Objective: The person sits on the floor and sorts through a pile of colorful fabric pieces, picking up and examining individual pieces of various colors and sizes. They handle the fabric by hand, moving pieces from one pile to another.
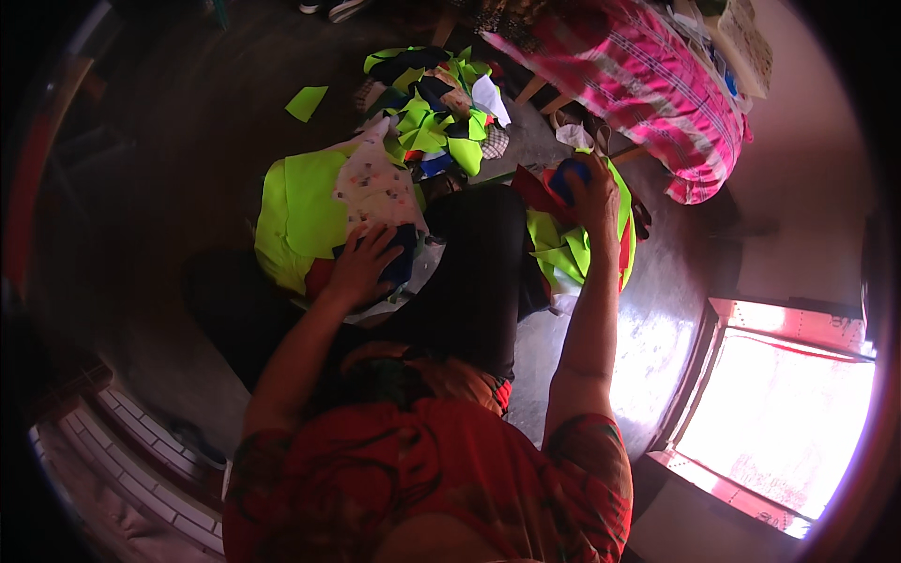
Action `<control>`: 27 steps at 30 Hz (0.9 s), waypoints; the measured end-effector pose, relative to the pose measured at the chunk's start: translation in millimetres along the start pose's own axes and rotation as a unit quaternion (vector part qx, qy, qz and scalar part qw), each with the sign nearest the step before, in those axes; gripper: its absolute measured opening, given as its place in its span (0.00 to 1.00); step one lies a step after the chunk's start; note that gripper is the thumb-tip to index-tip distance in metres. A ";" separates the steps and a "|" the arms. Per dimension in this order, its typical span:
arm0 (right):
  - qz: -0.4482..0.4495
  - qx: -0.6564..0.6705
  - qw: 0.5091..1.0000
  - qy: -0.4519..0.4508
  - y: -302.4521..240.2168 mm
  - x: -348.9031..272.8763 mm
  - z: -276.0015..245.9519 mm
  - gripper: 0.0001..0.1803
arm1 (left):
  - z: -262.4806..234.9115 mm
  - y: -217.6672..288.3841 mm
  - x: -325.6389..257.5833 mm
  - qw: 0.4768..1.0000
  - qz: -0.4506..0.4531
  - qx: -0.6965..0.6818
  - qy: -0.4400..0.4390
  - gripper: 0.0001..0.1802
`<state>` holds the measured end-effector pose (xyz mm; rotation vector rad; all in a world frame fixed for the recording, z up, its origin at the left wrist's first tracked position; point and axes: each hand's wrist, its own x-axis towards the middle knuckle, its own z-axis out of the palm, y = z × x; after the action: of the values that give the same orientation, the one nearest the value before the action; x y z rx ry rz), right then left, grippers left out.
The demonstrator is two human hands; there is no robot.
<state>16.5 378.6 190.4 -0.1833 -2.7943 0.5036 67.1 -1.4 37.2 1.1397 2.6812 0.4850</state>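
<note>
My left hand (361, 270) lies with fingers spread on a dark blue fabric piece (402, 255). Under and around that piece are a bright yellow-green cloth (298, 202) and a white cloth with small printed motifs (371, 183), heaped at my left knee. On my right, my right hand (598, 195) curls its fingers around a blue fabric scrap (566, 178). This scrap sits atop another heap, with yellow-green scraps (561, 246) and dark red cloth (535, 192) beside it.
Farther ahead, a pile of mixed scraps (427, 122) lies on the grey floor, with one loose yellow-green scrap (306, 103) to its left. A pink plaid cloth (657, 84) drapes over wooden-legged furniture at the far right. A bright opening (774, 422) is at right.
</note>
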 end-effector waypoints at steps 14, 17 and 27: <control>0.046 0.032 0.998 -0.020 37.0 -19.1 33.1 0.20 | 1.0 -2.8 -0.6 1.000 0.002 -0.013 0.000 0.40; 0.039 0.029 0.999 -0.021 45.4 -22.0 34.5 0.17 | 0.8 -2.6 0.1 1.000 0.002 -0.013 0.001 0.39; 0.190 0.263 0.945 0.039 76.9 -21.8 26.1 0.13 | 1.9 -3.8 -1.2 0.999 0.006 -0.028 0.014 0.40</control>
<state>34.7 438.0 133.7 -0.6069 -2.4383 1.2760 65.9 -4.4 34.1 1.1422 2.6690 0.5782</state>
